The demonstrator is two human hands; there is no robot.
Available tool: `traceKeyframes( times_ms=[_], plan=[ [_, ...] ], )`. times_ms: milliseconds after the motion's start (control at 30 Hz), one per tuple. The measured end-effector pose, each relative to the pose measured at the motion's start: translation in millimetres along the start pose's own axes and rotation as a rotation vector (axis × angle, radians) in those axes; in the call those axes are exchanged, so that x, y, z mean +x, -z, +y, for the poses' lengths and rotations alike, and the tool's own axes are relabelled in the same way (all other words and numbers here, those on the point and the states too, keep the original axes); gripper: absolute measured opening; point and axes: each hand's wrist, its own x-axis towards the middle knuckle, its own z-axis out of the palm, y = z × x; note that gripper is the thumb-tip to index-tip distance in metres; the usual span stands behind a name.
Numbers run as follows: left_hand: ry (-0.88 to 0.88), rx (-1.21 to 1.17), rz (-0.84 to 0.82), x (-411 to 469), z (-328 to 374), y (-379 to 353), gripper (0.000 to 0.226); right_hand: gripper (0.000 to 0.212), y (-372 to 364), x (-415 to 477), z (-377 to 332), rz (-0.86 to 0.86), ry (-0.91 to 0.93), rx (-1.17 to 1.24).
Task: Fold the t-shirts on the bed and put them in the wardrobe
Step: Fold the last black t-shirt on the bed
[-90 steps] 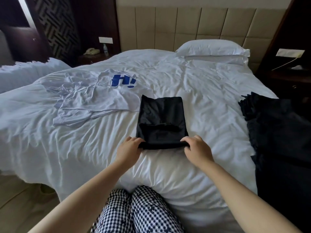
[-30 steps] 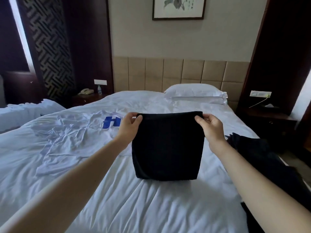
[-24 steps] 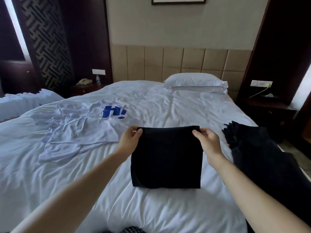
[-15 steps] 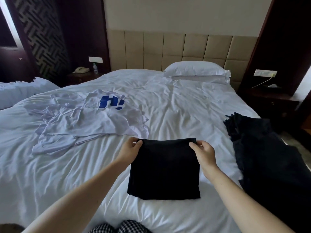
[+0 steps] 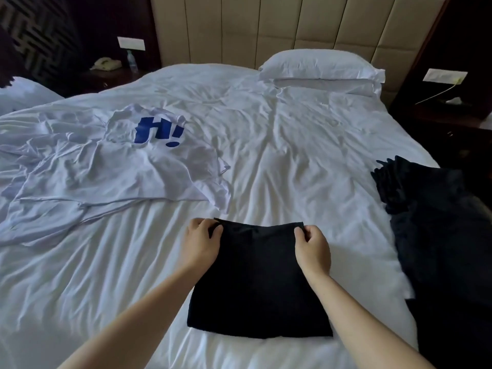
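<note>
My left grip (image 5: 202,243) and right grip (image 5: 312,247) each pinch a far corner of the folded black shirt (image 5: 259,283), which lies flat on the bed (image 5: 292,155). The dark heap (image 5: 439,222) at right is probably clothing.

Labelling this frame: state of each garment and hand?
black t-shirt: folded rectangle, flat on the bed
white t-shirt: unfolded, crumpled on the bed
dark clothes pile: unfolded, heaped at the right bed edge
left hand: pinches black t-shirt's far left corner
right hand: pinches its far right corner
</note>
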Motion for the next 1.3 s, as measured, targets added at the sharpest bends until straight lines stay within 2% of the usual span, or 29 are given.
traceKeyframes(
  times_ms=[100, 167, 367, 533, 633, 700, 833, 933, 1067, 1300],
  plan=[
    [-0.053, 0.117, 0.053, -0.2, -12.9, -10.4, 0.026, 0.023, -12.9, 4.4, 14.3, 0.112, 0.148, -0.245],
    [-0.097, 0.164, 0.093, 0.3, -17.4, -16.4, 0.027, 0.025, -19.3, 4.8, 21.2, 0.159, 0.196, -0.318],
    [-0.149, 0.225, 0.190, 2.5, -20.4, -24.5, 0.029, 0.020, -27.9, 7.3, 30.5, 0.228, 0.227, -0.271],
    [-0.075, 0.142, 0.213, -2.3, -14.3, -23.5, 0.030, 0.027, -22.8, 2.8, 23.4, 0.214, 0.186, -0.160],
    [-0.023, 0.052, 0.148, -9.1, -9.7, -14.4, 0.044, 0.036, -13.2, -2.3, 19.4, 0.115, 0.120, -0.096],
    [0.013, -0.048, 0.061, -17.5, -10.7, -5.8, 0.051, 0.040, -0.9, -6.9, 18.7, -0.014, 0.055, -0.039],
    [0.061, -0.402, -0.146, -45.4, -16.7, 11.9, 0.046, 0.047, 29.5, -29.8, 14.5, -0.345, -0.050, 0.183],
    [0.069, -0.440, -0.262, -58.7, -18.6, 21.1, 0.043, 0.053, 41.7, -45.8, 12.9, -0.488, 0.028, 0.175],
    [0.101, -0.446, -0.300, -62.7, -6.4, 32.1, 0.045, 0.053, 54.0, -56.0, 5.7, -0.497, 0.031, 0.211],
    [-0.045, -0.520, -0.343, -97.3, 32.4, 45.0, 0.050, 0.052, 105.1, -76.9, -1.3, -0.410, 0.155, 0.305]
  ],
)
